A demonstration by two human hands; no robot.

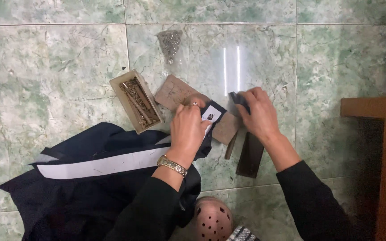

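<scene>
**Two hands at a dark garment on a green marble floor**

Nearest the camera, a pink perforated rubber clog (212, 219) shows at the bottom edge, on the glossy green marble tile floor (59, 67). To its left lies a crumpled dark navy cloth garment (90, 187) with a long white strip of lining (103, 164) running across it.

The left hand (188, 129), with a gold metal wristwatch (172, 165) on its wrist and a ring on one finger, is closed, pinching the garment's end where a small white sewn-in label (211, 114) faces up. The right hand (259, 115) is curled around a small dark object (237, 99), possibly a tool or block; it is too hidden to tell. Both hands are close together, just above a flat brown rectangular block (225, 128).

Below the right wrist a dark brown flat rectangular slab (249, 155) lies on the floor, with a thin brown stick (230, 146) beside it.

Farther off, a second flat tan block (173, 91) lies tilted, and left of it an open pale cardboard box (136, 101) holds brownish metal pieces. Beyond, a small clear plastic bag of silvery bits (170, 43) rests on the tile. A brown wooden piece of furniture (380, 134) stands at the right edge
</scene>
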